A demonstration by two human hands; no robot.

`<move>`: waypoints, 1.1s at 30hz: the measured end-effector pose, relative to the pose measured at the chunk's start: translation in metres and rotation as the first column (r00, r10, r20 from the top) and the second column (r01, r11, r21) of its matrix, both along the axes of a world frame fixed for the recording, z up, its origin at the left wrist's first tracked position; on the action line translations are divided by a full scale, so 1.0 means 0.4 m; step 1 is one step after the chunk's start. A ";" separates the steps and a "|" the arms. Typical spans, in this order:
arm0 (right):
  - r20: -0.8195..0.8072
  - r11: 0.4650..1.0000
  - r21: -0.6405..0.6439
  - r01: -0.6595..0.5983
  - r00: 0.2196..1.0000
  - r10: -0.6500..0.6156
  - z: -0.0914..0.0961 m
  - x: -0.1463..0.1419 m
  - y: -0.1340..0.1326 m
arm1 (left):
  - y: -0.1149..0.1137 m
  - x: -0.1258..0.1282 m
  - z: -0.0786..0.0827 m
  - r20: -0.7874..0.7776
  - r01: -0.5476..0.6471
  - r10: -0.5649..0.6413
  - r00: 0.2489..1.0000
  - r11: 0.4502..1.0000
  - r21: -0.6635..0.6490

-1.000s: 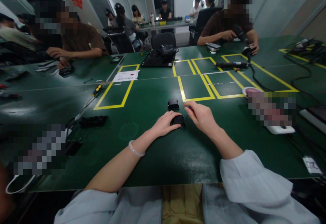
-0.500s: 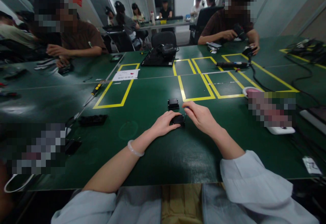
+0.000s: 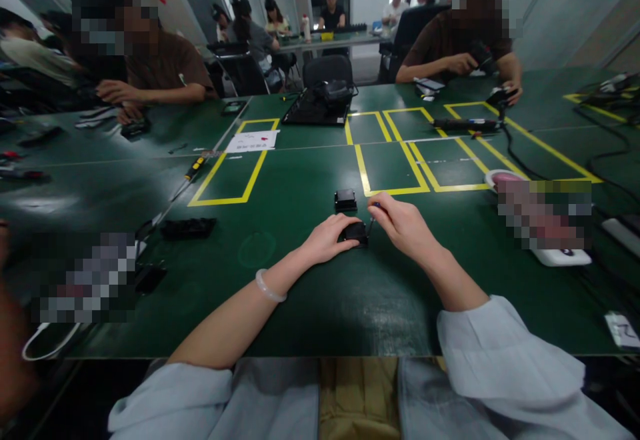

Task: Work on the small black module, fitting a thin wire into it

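Observation:
On the green table, my left hand (image 3: 329, 239) is closed round a small black box-shaped part (image 3: 356, 232), thumb along its near side and fingers over its far side. My right hand (image 3: 399, 221) pinches a small screwdriver (image 3: 371, 225), its thin shaft slanting down to the right edge of that part. Most of the handle is hidden by my fingers; a bit of blue shows. Just beyond the held part stands a second black box-shaped part (image 3: 345, 199), which neither hand touches.
A black strip-shaped piece (image 3: 189, 228) lies left of my hands, near a yellow-and-black screwdriver (image 3: 195, 168). Yellow tape rectangles mark the table (image 3: 300, 307). At right lies a white-edged object (image 3: 565, 257), partly blurred out, with cables (image 3: 520, 160) behind. Two co-workers sit across.
The whole view has shifted slightly, so things sit a little further right and higher. My hands keep the same hold on the black part and the screwdriver.

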State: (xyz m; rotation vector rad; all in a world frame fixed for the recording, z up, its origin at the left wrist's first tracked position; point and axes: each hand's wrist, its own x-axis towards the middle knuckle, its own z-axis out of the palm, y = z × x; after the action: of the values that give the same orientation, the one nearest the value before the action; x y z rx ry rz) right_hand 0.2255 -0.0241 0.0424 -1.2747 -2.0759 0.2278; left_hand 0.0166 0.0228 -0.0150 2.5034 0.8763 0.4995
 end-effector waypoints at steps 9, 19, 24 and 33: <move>-0.044 1.000 -0.003 0.021 0.999 -0.021 0.008 -0.005 -0.003 | 0.003 0.000 -0.002 -0.017 0.002 -0.002 1.000 1.000 0.014; -0.110 1.000 -0.002 -0.027 0.994 0.026 -0.009 0.001 -0.009 | 0.005 0.000 -0.002 -0.003 0.018 -0.018 1.000 1.000 0.010; -0.109 0.997 -0.032 -0.070 0.992 0.066 -0.001 0.004 -0.014 | 0.005 0.001 -0.002 -0.005 0.011 -0.011 1.000 1.000 -0.008; -0.096 0.998 0.003 -0.062 0.993 0.062 0.012 0.003 -0.012 | 0.006 -0.001 -0.008 0.009 0.014 -0.014 1.000 1.000 0.008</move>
State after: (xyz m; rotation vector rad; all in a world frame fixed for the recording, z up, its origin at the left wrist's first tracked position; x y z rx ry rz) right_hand 0.2266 -0.0289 0.0473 -1.1768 -2.0351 0.3110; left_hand 0.0164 0.0251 -0.0182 2.5109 0.8540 0.5096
